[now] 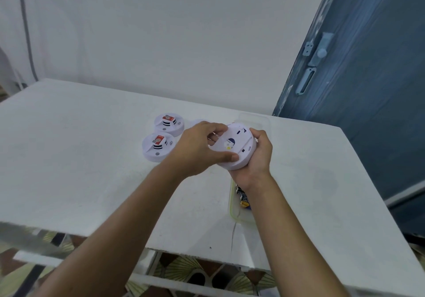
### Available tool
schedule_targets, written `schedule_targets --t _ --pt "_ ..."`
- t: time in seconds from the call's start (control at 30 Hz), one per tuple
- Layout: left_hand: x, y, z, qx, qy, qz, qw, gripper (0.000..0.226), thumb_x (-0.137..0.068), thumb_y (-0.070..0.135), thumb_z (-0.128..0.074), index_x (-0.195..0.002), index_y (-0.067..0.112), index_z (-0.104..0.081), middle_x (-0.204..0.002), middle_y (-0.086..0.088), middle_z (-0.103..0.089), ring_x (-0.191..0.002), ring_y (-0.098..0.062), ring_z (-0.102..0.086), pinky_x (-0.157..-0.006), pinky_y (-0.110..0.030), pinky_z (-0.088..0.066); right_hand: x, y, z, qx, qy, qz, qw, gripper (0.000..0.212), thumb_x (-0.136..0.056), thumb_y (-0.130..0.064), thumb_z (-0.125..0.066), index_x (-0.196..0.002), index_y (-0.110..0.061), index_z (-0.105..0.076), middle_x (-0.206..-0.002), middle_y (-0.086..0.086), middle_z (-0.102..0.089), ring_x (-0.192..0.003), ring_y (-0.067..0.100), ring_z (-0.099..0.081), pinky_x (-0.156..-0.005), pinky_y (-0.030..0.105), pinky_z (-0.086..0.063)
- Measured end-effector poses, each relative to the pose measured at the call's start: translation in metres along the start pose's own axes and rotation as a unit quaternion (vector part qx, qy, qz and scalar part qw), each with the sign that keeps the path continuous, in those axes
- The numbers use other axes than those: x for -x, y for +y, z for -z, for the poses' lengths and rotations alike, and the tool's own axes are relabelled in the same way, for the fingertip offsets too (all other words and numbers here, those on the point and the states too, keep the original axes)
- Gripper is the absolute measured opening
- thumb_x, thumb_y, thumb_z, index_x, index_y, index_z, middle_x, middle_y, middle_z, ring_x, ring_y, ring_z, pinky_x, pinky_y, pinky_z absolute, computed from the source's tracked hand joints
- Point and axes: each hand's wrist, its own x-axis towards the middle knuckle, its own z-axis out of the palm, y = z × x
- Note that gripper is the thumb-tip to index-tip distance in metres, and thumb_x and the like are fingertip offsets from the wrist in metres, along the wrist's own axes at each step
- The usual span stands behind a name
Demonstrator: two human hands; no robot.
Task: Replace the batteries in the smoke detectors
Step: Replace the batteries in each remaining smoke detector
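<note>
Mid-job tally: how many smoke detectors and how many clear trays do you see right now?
Smoke detectors: 3 (held detector, near detector, far detector)
Clear trays: 2 (near tray, far tray)
Total: 5. Batteries partly hidden, not counted.

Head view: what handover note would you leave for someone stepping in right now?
Left hand and right hand both grip one smoke detector, back side up, above the table.
The far detector and near detector lie on the table to its left.
Batteries lie in a clear tray under the right forearm.
Done: no swap visible yet.
Left: open the held one, swap its battery, likely the others too.
</note>
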Motion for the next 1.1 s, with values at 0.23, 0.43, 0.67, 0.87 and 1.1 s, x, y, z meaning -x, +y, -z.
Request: schedule_targets --t 0.23,0.43,0.67,0.87,1.1 --pt "-0.001 -0.005 -0.002 0.001 -0.039 0.006 0.999 0.065 -0.067 0.040 -0.086 -0.124 0.026 -0.057 -0.111 0.009 -0.057 -0.096 -0.006 -0.056 -0.080 -0.013 -0.045 0.004 0.000 -0.001 0.010 0.019 -0.019 1.000 0.048 -0.097 -0.040 -0.037 -0.097 -0.008 -0.072 -0.102 0.017 -0.073 -0.089 0.031 -0.072 -0.075 0.035 -0.058" --pt "0.003 -0.018 -0.008 -0.014 -0.063 0.009 0.998 0.062 -0.080 0.045 -0.074 -0.135 0.027 -0.051 -0.123 0.012 -0.054 -0.105 -0.005 -0.056 -0.090 -0.023 -0.050 0.004 0.005 0.005 0.055 0.034 -0.005 0.998 0.039 -0.097 -0.040 -0.042 -0.100 -0.012 -0.069 -0.101 0.013 -0.073 -0.090 0.029 -0.070 -0.077 0.037 -0.052" --pt "0.002 -0.021 -0.016 0.111 0.037 0.063 0.991 0.047 -0.073 0.039 -0.083 -0.113 0.026 -0.063 -0.098 0.011 -0.065 -0.087 -0.006 -0.061 -0.068 -0.016 -0.050 0.005 0.011 -0.002 0.134 0.013 0.014 0.991 0.033 -0.101 -0.036 -0.043 -0.110 -0.014 -0.066 -0.101 0.009 -0.075 -0.091 0.025 -0.070 -0.075 0.034 -0.054" --pt "-0.003 -0.019 -0.010 0.065 0.073 -0.022 0.995 0.045 -0.063 0.041 -0.079 -0.103 0.029 -0.063 -0.095 0.013 -0.065 -0.086 0.001 -0.059 -0.073 -0.012 -0.049 0.003 0.007 -0.009 0.156 0.008 0.007 0.988 0.054 -0.106 -0.046 -0.032 -0.130 -0.012 -0.065 -0.116 0.011 -0.073 -0.107 0.026 -0.070 -0.083 0.035 -0.058" --pt "-0.002 -0.028 -0.009 0.034 0.012 -0.031 0.999 0.049 -0.085 0.050 -0.067 -0.128 0.028 -0.059 -0.118 0.019 -0.060 -0.104 0.007 -0.057 -0.084 -0.011 -0.045 0.000 0.004 -0.010 0.090 0.026 -0.010 0.996 0.060 -0.105 -0.055 -0.029 -0.104 -0.019 -0.077 -0.118 0.012 -0.073 -0.114 0.030 -0.067 -0.102 0.042 -0.049"
